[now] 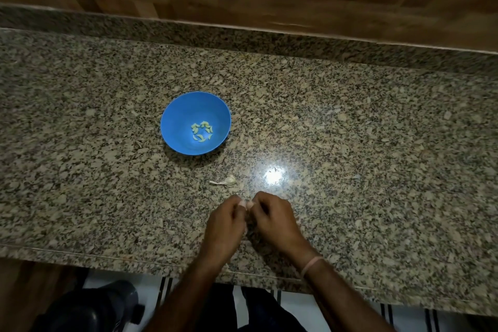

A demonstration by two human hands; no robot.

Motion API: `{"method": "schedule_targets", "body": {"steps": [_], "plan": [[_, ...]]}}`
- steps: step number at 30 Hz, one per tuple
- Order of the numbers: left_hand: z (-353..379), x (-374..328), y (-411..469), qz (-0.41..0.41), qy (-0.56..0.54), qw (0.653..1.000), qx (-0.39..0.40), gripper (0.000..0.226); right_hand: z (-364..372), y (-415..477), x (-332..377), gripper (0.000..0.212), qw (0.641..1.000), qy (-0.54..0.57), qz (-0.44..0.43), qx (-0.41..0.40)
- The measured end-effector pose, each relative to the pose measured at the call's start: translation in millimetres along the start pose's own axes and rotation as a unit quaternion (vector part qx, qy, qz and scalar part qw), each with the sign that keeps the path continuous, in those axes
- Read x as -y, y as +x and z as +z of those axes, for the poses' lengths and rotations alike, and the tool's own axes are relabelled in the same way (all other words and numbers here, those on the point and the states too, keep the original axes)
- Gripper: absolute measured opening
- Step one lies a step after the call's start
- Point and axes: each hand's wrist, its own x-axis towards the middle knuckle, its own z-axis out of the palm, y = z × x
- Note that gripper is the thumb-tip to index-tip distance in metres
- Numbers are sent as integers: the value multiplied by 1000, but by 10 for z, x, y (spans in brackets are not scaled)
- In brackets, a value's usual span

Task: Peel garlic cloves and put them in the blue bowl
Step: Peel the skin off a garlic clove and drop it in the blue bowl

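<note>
I see the left hand (226,219) and right hand (272,217) meeting low over the speckled, polished granite counter (377,143). Their fingers are curled and the tips pinch a small pale garlic clove (246,204), mostly hidden. A papery garlic husk (227,180) lies just beyond. Farther off, the round, smooth blue bowl (172,121) holds curved peeled cloves (202,131).

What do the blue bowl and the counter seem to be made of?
The bowl is probably plastic with a smooth satin finish: its blue is even, its rim is thin, and it shows no sharp glare. The counter looks like polished granite: it has a speckled grey, beige and black grain and a bright, mirror-like reflection of a light.
</note>
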Motion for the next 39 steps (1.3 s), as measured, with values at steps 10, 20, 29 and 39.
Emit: {"method": "schedule_targets", "body": {"steps": [10, 20, 29, 39], "plan": [[-3, 78, -4, -58, -169, 984, 12, 40, 60, -39, 31, 30, 997, -43, -48, -33], [-25, -12, -35, -77, -217, 973, -34, 30, 60, -112, 52, 32, 982, 176, 66, -15], [0, 80, -78, -55, -218, 973, -47, 10, 87, -122, 95, 29, 939, 302, 166, 6], [-69, 191, -83, -35, -183, 977, -101, 9, 90, -155, 61, 18, 979, 188, 76, -8]]}}
